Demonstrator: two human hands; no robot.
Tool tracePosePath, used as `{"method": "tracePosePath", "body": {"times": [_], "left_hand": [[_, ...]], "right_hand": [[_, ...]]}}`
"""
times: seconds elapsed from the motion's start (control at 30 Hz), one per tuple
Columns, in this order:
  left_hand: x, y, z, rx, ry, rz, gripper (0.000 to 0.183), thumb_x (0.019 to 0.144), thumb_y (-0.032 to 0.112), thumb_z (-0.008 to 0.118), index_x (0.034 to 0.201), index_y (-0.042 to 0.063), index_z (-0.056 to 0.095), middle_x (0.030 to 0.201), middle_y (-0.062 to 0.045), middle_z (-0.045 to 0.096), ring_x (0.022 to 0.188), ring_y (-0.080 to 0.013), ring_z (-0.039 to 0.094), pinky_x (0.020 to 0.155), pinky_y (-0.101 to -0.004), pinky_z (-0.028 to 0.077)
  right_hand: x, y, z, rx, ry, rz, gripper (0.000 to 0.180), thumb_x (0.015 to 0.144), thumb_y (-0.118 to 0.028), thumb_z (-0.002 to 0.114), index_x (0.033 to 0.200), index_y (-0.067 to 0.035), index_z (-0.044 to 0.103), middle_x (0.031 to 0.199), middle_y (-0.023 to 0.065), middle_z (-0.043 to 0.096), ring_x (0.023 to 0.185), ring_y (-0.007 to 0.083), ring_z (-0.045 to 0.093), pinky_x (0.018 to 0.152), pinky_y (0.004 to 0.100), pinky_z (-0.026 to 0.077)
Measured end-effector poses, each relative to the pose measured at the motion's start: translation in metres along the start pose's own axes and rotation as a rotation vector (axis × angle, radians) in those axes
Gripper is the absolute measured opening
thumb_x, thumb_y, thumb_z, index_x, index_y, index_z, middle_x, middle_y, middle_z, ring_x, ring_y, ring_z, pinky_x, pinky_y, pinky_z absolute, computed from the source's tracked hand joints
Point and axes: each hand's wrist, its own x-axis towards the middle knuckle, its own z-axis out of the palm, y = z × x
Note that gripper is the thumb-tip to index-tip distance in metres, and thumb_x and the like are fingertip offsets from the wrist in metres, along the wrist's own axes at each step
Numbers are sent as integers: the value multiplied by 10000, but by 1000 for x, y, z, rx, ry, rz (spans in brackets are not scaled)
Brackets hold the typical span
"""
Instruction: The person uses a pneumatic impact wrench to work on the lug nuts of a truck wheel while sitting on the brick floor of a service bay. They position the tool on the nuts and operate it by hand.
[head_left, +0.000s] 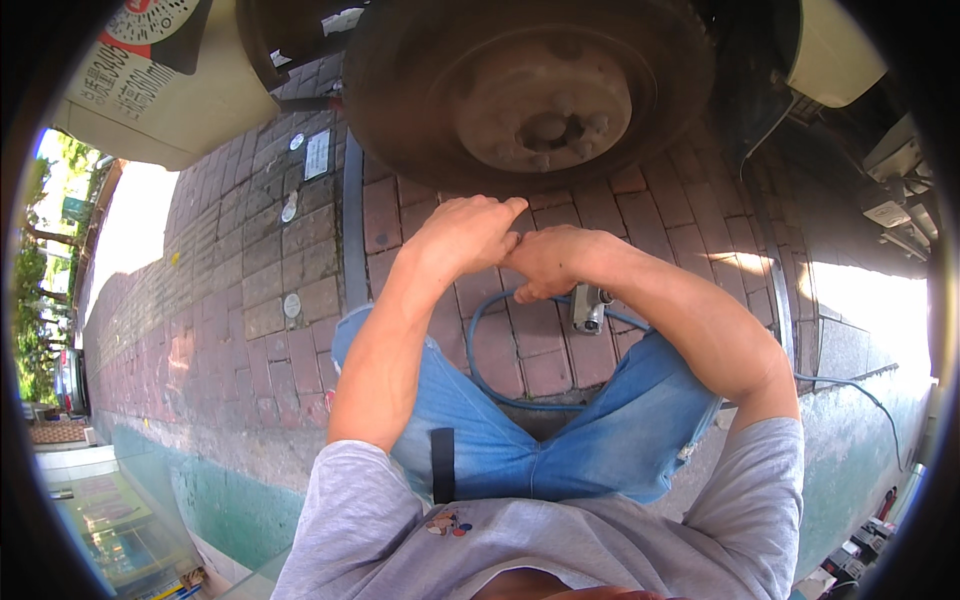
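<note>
Both hands meet low in front of a vehicle's wheel (544, 105) with its hub and wheel studs showing. My left hand (469, 232) has its back up and fingers bent; one finger points towards the tyre. Against its fingertips rests my right hand (559, 259), bent at the wrist. No object shows in either hand, but their undersides are hidden. Just below my right wrist a metal air tool (587, 311), probably an impact wrench, lies on the brick paving, partly covered by the wrist. A blue air hose (471, 345) loops around between my knees.
The pale vehicle body (172, 90), bearing writing, overhangs at upper left. A grey strip (354, 217) crosses the brick paving (300, 247) left of the wheel. The hose runs off at right over a green-painted floor (847, 442). A glass case (112, 517) stands at lower left.
</note>
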Motion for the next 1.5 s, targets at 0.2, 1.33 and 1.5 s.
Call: {"method": "tracePosePath", "body": {"times": [0.2, 1.33, 1.5], "left_hand": [[-2, 0, -3, 18, -1, 16, 526, 940, 226, 640, 1441, 79, 575, 1277, -219, 696, 1158, -410, 670, 987, -506, 541], [113, -118, -229, -370, 641, 93, 862, 999, 731, 394, 1611, 124, 403, 1677, -154, 355, 1578, -300, 272, 1281, -403, 213], [129, -131, -239, -427, 547, 97, 812, 1003, 725, 393, 1631, 210, 377, 1708, -101, 306, 1601, -265, 207, 1301, -399, 161]], "right_hand": [[4, 2, 1, -16, 12, -20, 617, 964, -367, 695, 1504, -146, 494, 1433, 163, 612, 1318, 359, 591, 1088, 501, 489], [-23, 9, -10, 16, 153, 3, 669, 951, -390, 687, 1521, -102, 489, 1363, 221, 647, 1317, 389, 582, 1086, 501, 483], [-26, 21, 0, 4, 177, -16, 697, 960, -454, 683, 1531, -113, 476, 1357, 198, 648, 1288, 414, 594, 1068, 521, 489]]}}
